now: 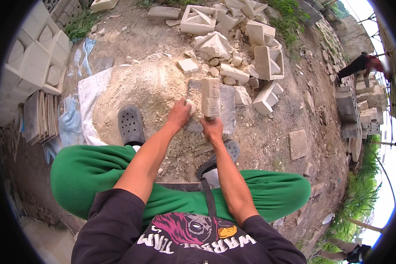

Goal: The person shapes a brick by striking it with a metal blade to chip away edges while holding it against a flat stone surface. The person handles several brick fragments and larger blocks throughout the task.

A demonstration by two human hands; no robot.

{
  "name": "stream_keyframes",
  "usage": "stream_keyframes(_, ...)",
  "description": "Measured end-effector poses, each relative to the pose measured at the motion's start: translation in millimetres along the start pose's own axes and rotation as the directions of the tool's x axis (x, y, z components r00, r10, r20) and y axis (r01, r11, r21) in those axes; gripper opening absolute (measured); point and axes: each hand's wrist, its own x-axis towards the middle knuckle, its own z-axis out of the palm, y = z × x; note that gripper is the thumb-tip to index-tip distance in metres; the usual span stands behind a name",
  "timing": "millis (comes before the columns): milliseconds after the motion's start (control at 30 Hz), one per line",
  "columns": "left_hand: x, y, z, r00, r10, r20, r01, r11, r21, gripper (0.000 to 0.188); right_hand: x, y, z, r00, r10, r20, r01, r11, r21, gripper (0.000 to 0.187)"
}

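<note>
My right hand [212,129] is wrapped round the short handle of a mallet with a pale, dusty, block-shaped head [210,97]. The head is above a flat grey slab [227,105] on the ground. Left of it, my left hand [179,113] is closed on a small whitish chunk of broken block [191,106] at the slab's left edge. A mound of pale crushed rubble [141,86] spreads beside my left hand, partly over a white sheet [92,94]. Just beyond the slab lies a flat pale piece [188,66].
Broken cream-coloured blocks [215,44] are heaped at the far side. Stacked blocks [42,48] and thin boards [42,114] stand at the left. A square slab [298,144] lies on the right. Another person [361,67] bends near grey block stacks [347,108] at the far right.
</note>
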Motion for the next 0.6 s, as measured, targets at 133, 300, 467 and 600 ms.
stream_keyframes(133, 2, 6, 1, 1.000, 0.011, -0.001, -0.011, 1.000, 0.018, 0.023, 0, 10, -9, 1.000, -0.015, -0.005, 0.014, 0.998, -0.059, 0.042)
stream_keyframes(300, 1, 12, -5, 1.000, -0.021, 0.017, 0.021, 1.000, 0.010, 0.021, -7, 14, -2, 0.994, 0.097, 0.045, -0.094, 0.994, -0.046, 0.041)
stream_keyframes(467, 3, 16, -4, 1.000, -0.004, -0.004, 0.004, 1.000, 0.004, 0.021, 0, 8, -20, 0.975, 0.191, 0.116, -0.166, 0.966, -0.197, 0.039)
stream_keyframes(600, 2, 6, 0, 0.999, -0.016, -0.030, 0.016, 1.000, -0.006, 0.028, -9, -32, -31, 0.980, 0.187, 0.061, -0.178, 0.975, -0.130, 0.039)
